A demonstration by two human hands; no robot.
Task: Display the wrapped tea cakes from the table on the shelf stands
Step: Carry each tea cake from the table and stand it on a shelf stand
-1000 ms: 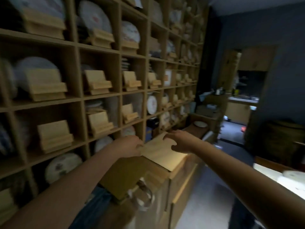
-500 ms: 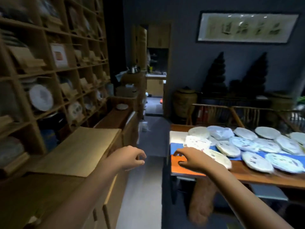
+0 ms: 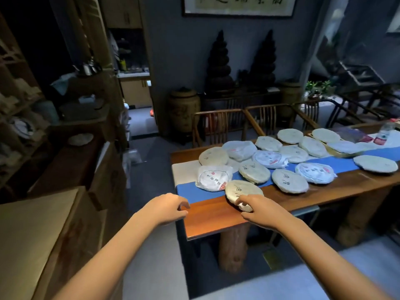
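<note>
The right hand [image 3: 257, 210] has its fingers curled over the near edge of the nearest tea cake [image 3: 243, 192], which lies at the near left corner of the table [image 3: 212, 221], partly on the blue runner [image 3: 195, 194]. The left hand [image 3: 167, 207] hovers at the table's corner, fingers loosely curled, holding nothing. More wrapped cakes [image 3: 290, 180] cover the table farther right.
</note>
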